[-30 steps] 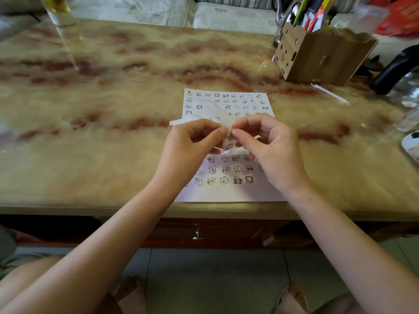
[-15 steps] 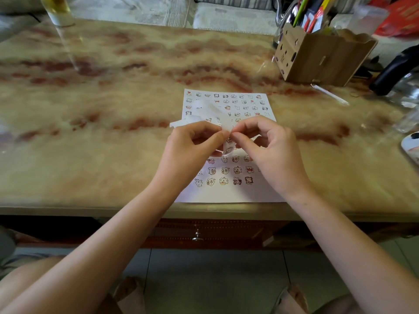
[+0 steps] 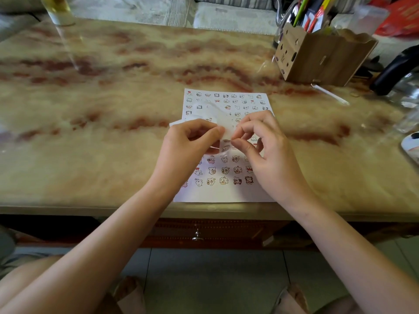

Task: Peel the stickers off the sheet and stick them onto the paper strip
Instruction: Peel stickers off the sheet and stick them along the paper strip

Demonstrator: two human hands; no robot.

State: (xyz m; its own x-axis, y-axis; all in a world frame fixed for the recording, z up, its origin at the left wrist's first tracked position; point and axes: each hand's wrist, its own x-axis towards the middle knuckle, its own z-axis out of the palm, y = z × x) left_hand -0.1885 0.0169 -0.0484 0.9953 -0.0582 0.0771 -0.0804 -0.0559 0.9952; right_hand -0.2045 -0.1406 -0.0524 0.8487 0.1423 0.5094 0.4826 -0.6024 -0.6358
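A white sticker sheet printed with rows of small cartoon animals lies flat near the table's front edge. Above its middle I hold a narrow white paper strip. My left hand grips the strip between thumb and curled fingers, and one end pokes out to the left. My right hand pinches thumb and forefinger together at the strip's lower part, where a small sticker shows. Both hands hide the sheet's middle rows.
A wooden pen holder full of pens stands at the back right, with a thin white stick in front of it. Dark and glassy objects crowd the right edge. A glass stands at the back left on the marble table.
Both hands have stayed over the sheet's middle. The right thumb and forefinger have shifted slightly along the strip, closing tighter against the left thumb.
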